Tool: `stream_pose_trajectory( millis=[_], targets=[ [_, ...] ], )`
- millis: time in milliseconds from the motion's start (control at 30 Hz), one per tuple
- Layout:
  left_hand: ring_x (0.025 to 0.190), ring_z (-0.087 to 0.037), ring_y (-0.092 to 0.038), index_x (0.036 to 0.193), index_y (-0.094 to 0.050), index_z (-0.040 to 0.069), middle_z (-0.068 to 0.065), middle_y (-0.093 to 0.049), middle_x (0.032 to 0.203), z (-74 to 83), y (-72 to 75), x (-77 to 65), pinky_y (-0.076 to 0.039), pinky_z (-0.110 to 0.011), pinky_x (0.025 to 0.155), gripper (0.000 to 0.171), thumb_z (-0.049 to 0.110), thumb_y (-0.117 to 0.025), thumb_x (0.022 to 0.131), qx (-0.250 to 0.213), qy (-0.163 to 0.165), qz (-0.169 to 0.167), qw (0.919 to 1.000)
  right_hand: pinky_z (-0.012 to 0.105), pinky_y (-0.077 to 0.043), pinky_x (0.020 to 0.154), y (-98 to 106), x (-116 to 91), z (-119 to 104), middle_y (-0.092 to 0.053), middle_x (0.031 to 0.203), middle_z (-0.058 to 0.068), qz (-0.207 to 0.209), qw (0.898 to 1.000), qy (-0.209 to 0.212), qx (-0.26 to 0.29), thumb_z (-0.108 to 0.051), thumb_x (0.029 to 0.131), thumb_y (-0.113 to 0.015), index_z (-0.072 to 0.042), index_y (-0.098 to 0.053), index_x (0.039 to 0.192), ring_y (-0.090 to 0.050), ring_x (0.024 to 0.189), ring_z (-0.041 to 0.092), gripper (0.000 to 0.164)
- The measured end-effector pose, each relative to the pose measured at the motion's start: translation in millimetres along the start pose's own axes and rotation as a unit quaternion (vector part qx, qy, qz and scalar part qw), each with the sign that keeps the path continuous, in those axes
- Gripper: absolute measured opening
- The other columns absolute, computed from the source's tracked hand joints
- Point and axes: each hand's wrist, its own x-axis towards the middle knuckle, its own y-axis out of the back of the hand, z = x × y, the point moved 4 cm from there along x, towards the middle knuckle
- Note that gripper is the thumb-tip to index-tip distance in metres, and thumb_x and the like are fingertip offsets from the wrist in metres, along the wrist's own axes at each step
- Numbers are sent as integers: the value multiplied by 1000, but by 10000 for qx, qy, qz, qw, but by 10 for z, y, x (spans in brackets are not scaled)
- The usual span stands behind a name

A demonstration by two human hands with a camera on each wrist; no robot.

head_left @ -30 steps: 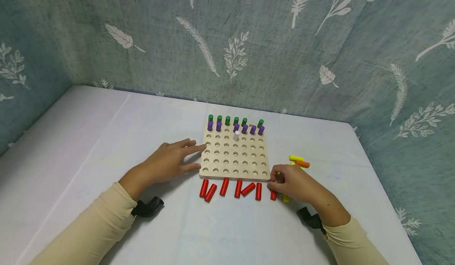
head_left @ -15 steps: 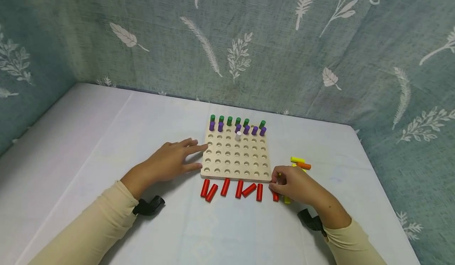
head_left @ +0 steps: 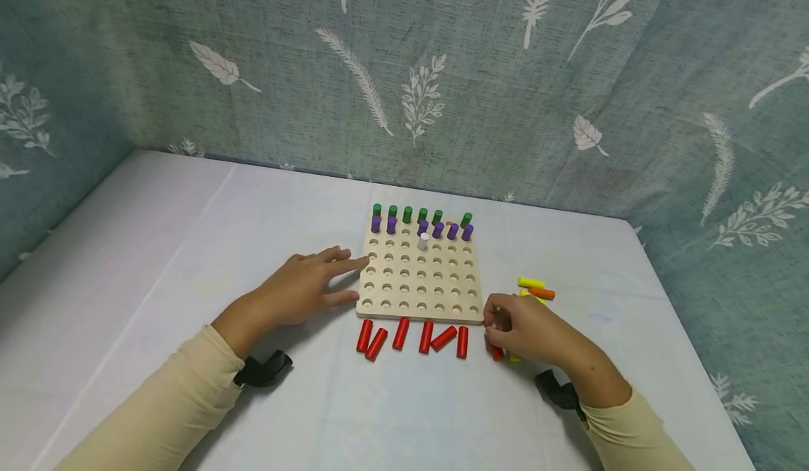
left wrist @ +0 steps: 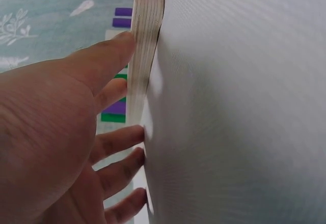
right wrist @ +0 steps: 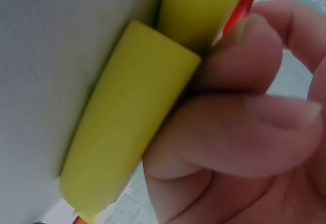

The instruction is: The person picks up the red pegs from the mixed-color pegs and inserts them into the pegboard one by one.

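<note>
A wooden peg board (head_left: pixel 404 313) with rows of round holes lies on the table. Green pegs stand in its far row, purple pegs (head_left: pixel 391 226) in the row before it, then one white peg (head_left: pixel 423 241). My left hand (head_left: pixel 300 285) has its fingers spread, the thumb and a fingertip against the board's left edge. By the near right corner, my right hand (head_left: pixel 527 327) pinches a red peg (head_left: pixel 496 350), mostly covered by the fingers. Yellow pegs (right wrist: pixel 127 112) lie close beside those fingers in the right wrist view.
Several red pegs (head_left: pixel 427 336) lie loose along the board's near edge. To the right, past my right hand, are yellow pegs (head_left: pixel 529 282) and an orange peg (head_left: pixel 542 293). A patterned cloth (head_left: pixel 272 71) hangs behind the white table (head_left: pixel 265 204).
The right hand has shifted slightly right, and the red peg at its fingers has moved the same way and turned to a slant. The left hand keeps its place at the board.
</note>
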Motion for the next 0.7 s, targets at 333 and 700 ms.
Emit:
stream_pose_trajectory(
  millis=[333,700],
  targets=[
    [139,-40,-47,152,-43,30,-15,-47,154,-4,-59,-13,-35,-62,108,65,48,-65,94,-90,-6,-53,9999,24,-44,52,-11,5,43,-58,69,-5,45,9999,147,-33,-11,91,-64,-16,-60,89,-53,60,12,6],
    [139,-39,-48,152,-43,31,-14,-47,154,3,-8,7,-36,-62,108,65,48,-67,93,-5,39,14,10000,24,-42,52,54,-19,9,-57,68,-5,268,9989,373,35,-10,90,-61,-18,-66,88,-52,61,11,10]
  ],
)
